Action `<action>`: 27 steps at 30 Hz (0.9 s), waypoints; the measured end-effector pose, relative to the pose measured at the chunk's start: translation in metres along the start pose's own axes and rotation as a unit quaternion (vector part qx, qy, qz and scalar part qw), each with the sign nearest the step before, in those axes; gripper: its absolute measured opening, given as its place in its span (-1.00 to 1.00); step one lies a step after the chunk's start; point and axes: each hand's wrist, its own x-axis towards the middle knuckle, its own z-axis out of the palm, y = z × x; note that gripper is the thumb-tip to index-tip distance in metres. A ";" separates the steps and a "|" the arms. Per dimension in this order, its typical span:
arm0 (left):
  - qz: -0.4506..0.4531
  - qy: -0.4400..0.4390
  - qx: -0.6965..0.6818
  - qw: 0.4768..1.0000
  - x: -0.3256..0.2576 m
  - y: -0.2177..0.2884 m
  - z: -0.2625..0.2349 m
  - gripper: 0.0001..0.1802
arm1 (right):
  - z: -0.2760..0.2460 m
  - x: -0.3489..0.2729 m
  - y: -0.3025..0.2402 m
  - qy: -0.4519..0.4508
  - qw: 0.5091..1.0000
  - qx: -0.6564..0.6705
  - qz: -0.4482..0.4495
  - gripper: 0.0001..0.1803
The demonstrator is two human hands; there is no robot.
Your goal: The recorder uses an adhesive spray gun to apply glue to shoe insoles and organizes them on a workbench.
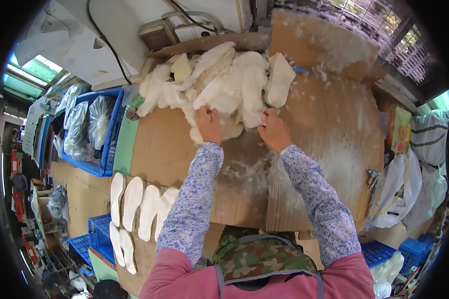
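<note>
Touching left grip (pixel 209 125), seemingly, white padding (pixel 219 87) beyond

Blue floral sleeves (pixel 190 197), camouflage apron (pixel 264 256)

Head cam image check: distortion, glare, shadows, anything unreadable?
Head view: fisheye bends straight edges toward the black rim; bright glare at the translucent greenish window panes, upper left; shadows look soft on the flat brown cardboard work surface; fluffy off-white padding pile is pale, low in contrast; small white-and-pink piece at the bare right hand too small to make out.
</note>
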 end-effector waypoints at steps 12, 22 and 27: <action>-0.319 -0.044 -0.290 0.901 0.052 -0.031 -0.012 -0.85 | -0.001 0.050 0.048 0.030 0.999 0.010 -0.020 -0.74; -0.107 -0.101 -0.100 0.984 0.086 -0.003 -0.039 -0.74 | -0.033 0.090 0.012 0.043 0.970 -0.211 -0.111 -0.85; 0.044 -0.254 -0.427 0.867 0.137 0.181 -0.087 -0.83 | -0.199 0.120 -0.020 -0.033 0.964 0.263 -0.029 -0.69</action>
